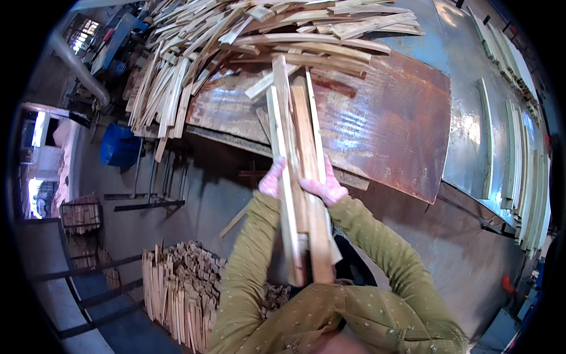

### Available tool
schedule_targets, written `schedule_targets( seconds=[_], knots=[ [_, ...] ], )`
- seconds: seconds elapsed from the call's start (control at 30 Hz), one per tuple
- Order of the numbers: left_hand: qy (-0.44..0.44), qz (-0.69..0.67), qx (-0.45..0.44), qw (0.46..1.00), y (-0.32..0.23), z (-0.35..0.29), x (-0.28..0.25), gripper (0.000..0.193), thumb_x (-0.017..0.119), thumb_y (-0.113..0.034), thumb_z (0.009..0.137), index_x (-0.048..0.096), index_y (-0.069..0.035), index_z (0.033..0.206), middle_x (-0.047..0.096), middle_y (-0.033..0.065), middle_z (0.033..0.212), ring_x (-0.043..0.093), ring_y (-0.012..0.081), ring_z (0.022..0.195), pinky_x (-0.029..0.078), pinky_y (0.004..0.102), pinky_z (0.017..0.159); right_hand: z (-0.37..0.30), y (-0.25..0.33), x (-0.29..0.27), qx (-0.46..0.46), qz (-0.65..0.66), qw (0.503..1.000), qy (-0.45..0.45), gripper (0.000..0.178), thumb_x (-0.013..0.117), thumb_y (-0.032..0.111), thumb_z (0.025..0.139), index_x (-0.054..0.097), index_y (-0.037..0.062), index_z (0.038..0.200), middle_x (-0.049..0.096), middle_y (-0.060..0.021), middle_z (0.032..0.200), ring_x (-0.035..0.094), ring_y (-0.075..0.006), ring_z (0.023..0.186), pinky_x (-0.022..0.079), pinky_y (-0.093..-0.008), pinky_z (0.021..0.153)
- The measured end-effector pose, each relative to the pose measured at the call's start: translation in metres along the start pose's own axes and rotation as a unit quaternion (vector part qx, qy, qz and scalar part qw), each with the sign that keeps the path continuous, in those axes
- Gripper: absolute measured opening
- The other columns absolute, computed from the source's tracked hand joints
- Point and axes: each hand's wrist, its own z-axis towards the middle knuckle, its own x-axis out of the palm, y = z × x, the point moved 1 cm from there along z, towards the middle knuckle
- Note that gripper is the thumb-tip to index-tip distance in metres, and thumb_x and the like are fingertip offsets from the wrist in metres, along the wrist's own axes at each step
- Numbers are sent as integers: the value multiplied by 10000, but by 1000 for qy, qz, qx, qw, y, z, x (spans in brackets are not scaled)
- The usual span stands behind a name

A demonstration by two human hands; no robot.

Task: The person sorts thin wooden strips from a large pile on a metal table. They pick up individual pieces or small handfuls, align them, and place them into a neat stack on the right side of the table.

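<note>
Bundle of sticks (304, 130) held lengthwise in front of the person, crossing the near edge of the rusty metal table (401, 124); far ends over the table top, near ends reaching back to the person's chest. Whether the far ends rest on the metal or hang above it: cannot tell. Left hand (272, 179) pressed on the bundle's left flank; right hand (326, 187) clamped on its right flank, thumb laid over the top. Hands apart from each other, wood between them, both just off the table's near edge. Relative to the hands, the bundle runs on both ways, ahead over the table and back toward the body. Handling, estimated: each stick light and stiff, the lot moderately heavy; dry, rough faces, little slip against skin, splinters possible; not fragile. Lengths look uneven, so inner pieces could slide out endwise. Best hold judged to be near mid-length, squeezing from both sides, as here. Surroundings: loose pile (171, 94) along the table's far edge and left end; stack of upright sticks (180, 301) below, left of the person.
</note>
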Motion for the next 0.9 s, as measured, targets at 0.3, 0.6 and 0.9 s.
schedule_targets(
  seconds=[0.3,0.6,0.9],
  knots=[
    [-69,142,-51,986,48,-168,-108,568,646,-284,916,453,-36,1388,560,107,1313,541,202,1192,432,342,1034,-166,-88,72,57,136,988,-49,1017,713,-49,782,60,219,1515,464,-92,1377,469,-209,1256,447,-382,1014],
    [-89,332,47,938,88,-249,-73,825,741,-409,805,354,-72,1450,555,132,1300,521,207,1188,369,351,1038,-259,-110,68,-15,-234,972,-19,1138,823,333,720,43,104,1517,278,-160,1469,344,-271,1316,336,-447,1093],
    [104,148,33,983,153,-218,-86,524,591,-290,946,448,-29,1377,605,116,1236,587,198,1123,452,328,1008,-312,-98,76,-69,-225,967,-95,681,686,277,883,292,116,1415,506,-95,1258,513,-218,1133,460,-367,958]
  ],
)
